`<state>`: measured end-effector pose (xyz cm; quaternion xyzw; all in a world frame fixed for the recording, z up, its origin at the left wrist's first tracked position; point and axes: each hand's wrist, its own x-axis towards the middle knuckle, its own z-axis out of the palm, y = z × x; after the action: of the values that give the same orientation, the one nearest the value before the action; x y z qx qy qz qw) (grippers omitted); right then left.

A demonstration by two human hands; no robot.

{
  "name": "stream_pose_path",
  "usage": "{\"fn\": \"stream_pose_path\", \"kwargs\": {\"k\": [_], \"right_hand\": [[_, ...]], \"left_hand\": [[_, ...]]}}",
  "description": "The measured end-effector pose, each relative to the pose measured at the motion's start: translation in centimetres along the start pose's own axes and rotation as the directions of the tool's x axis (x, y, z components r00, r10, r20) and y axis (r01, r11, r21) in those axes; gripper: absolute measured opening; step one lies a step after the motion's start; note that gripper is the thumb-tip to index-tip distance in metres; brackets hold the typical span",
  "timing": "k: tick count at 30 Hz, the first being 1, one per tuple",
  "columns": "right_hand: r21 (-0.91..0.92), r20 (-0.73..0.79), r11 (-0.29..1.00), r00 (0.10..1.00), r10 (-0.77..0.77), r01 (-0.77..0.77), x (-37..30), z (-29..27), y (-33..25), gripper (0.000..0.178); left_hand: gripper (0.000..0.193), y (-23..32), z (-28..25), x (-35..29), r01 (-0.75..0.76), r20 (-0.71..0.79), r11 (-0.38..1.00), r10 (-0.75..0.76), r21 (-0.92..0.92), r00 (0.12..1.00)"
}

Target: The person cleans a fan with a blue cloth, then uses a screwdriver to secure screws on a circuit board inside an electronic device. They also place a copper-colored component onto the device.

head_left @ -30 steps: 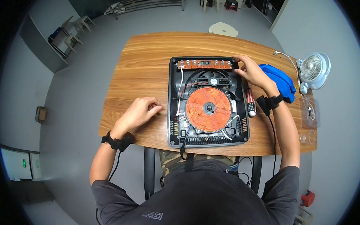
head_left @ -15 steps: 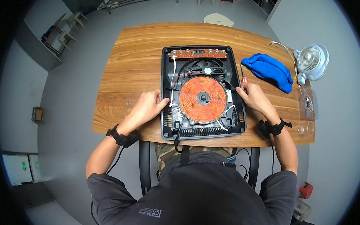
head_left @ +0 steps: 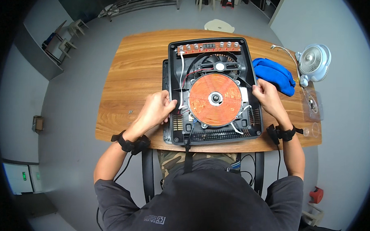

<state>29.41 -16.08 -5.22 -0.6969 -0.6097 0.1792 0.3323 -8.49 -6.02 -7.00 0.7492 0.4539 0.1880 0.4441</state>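
Note:
An opened induction cooker housing (head_left: pixel 175 74), black and tray-like, is held up off the table between my hands. Inside it lie a round copper coil (head_left: pixel 201 104), a black cooling fan (head_left: pixel 219 67) and an orange control strip (head_left: pixel 192 51) with a small display. Under its left side the edge of a second dark panel (head_left: pixel 165 76) shows on the table. My left hand (head_left: pixel 156 109) is closed on the housing's left rim. On the opposite rim, my right hand (head_left: pixel 269 99) grips with curled fingers. A black cord (head_left: pixel 188 147) hangs from the near edge.
Right of the housing lies a crumpled blue cloth (head_left: pixel 276 74). A small white fan (head_left: pixel 314 61) stands at the table's right edge, near a clear tray (head_left: pixel 313 104) and a clear round cup (head_left: pixel 313 129). Small metal bits (head_left: pixel 130 112) lie on the left tabletop (head_left: pixel 123 85).
My hands have raised the housing, shifting it slightly right and baring the panel edge beneath it on the left. The screwdriver beside the blue cloth is now hidden.

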Motion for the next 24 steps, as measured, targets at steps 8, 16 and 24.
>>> {"fn": "stream_pose_path", "kwargs": {"k": [8,16,24], "right_hand": [[0.036,-0.061,0.997,0.996,0.068,-0.066,-1.5,-6.2,2.1,0.038],[-0.113,-0.144,0.989,0.986,0.083,-0.1,-3.5,-11.4,4.4,0.036],[-0.139,-0.154,0.985,0.985,0.08,-0.101,-3.7,-12.6,5.8,0.036]], "left_hand": [[0.032,4.8,2.6,3.0,-0.05,0.116,0.999,0.048,0.009,0.992],[0.032,6.3,8.6,5.7,-0.11,0.276,0.993,0.116,-0.037,0.954],[0.029,5.7,11.7,8.5,-0.136,0.398,0.99,0.136,-0.027,0.907]]}}
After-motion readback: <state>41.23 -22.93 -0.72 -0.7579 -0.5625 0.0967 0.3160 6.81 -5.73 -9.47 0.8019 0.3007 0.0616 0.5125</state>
